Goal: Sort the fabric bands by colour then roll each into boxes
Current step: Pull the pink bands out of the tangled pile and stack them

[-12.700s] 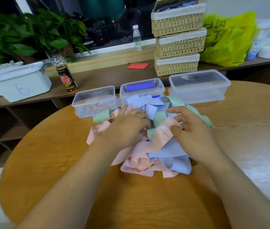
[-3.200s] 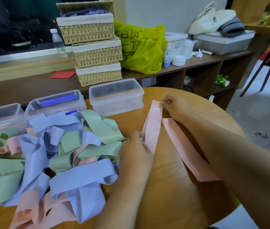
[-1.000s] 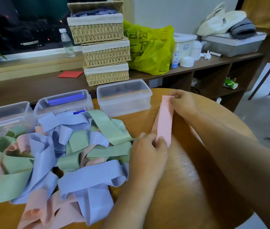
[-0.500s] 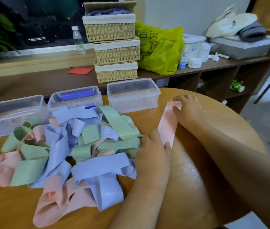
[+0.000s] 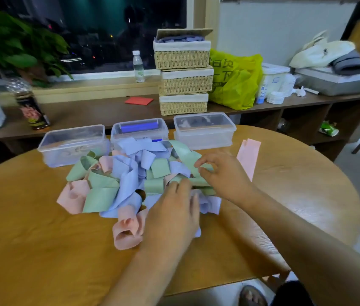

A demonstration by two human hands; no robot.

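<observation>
My left hand (image 5: 172, 214) lies flat on the tangled pile of pink, green and lilac fabric bands (image 5: 112, 184) on the wooden desk (image 5: 31, 239). My right hand (image 5: 225, 175) pinches a pale green band (image 5: 184, 152). A folded pink band (image 5: 248, 155) lies apart, rightward. Beyond, the middle clear plastic box (image 5: 117, 134) holds a blue roll (image 5: 138, 128).

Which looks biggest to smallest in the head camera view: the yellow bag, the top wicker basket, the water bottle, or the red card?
1. yellow bag
2. top wicker basket
3. water bottle and red card: one tall, one wide, too alike to rank.
All sit far back, at roughly similar depth.
</observation>
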